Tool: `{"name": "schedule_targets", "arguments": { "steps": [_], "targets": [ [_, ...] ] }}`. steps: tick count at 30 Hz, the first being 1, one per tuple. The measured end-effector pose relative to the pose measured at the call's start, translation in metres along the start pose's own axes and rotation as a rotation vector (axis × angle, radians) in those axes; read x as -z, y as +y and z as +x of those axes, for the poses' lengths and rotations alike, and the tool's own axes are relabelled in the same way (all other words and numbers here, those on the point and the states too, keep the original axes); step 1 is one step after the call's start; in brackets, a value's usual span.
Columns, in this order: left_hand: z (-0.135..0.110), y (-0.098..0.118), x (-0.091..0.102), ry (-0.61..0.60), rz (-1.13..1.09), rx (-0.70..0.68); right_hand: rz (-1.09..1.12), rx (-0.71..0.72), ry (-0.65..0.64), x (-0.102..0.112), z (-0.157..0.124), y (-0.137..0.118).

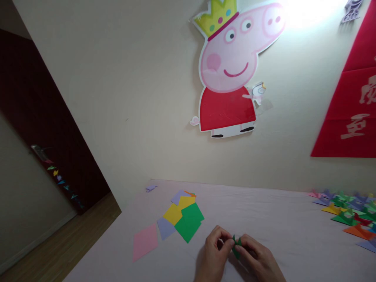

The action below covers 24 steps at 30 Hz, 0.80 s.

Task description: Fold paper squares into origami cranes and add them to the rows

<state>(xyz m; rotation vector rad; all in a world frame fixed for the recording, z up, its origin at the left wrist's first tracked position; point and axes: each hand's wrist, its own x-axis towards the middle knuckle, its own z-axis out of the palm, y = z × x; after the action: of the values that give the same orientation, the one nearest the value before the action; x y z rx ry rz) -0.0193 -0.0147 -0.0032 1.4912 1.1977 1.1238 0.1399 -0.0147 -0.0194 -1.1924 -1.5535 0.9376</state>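
My left hand [213, 253] and my right hand [260, 258] meet low in the view, over a pale pink surface [264, 219]. Both pinch a small folded green paper piece [236, 246] between thumb and fingertips; its points stick up between the hands. To the left of my left hand lies a loose stack of flat coloured paper squares [183, 217], green on top, with yellow, lilac and orange beneath. A single pink paper square [145, 241] lies further left.
A heap of several folded paper shapes [349, 213] in mixed colours sits at the right edge of the surface. A small lilac folded piece [150, 188] lies at the far left corner. Behind are a cartoon pig cut-out [232, 66], a red banner [352, 102] and a dark door [44, 129].
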Motion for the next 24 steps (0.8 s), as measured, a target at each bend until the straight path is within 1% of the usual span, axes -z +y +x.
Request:
{"name": "schedule_targets", "arguments": {
  "steps": [5, 13, 17, 20, 22, 24],
  "targets": [
    [0.003, -0.002, -0.001, 0.017, -0.073, 0.003, -0.002, -0.017, -0.043, 0.0, 0.0, 0.004],
    [0.004, 0.0, -0.002, 0.05, -0.172, 0.007, 0.087, -0.063, -0.022, -0.002, 0.0, -0.001],
    [0.003, -0.003, -0.005, 0.06, -0.176, 0.0, 0.123, -0.061, -0.017, -0.002, 0.0, -0.007],
    [0.002, -0.006, -0.008, 0.059, -0.189, 0.022, 0.118, -0.06, 0.002, -0.003, -0.001, -0.008],
    [0.0, -0.006, -0.01, 0.057, -0.182, 0.043, 0.095, -0.064, 0.023, -0.005, -0.001, -0.005],
    [-0.003, -0.003, -0.012, 0.058, -0.123, 0.065, 0.064, -0.062, 0.047, -0.007, -0.001, 0.001]
  ]
}}
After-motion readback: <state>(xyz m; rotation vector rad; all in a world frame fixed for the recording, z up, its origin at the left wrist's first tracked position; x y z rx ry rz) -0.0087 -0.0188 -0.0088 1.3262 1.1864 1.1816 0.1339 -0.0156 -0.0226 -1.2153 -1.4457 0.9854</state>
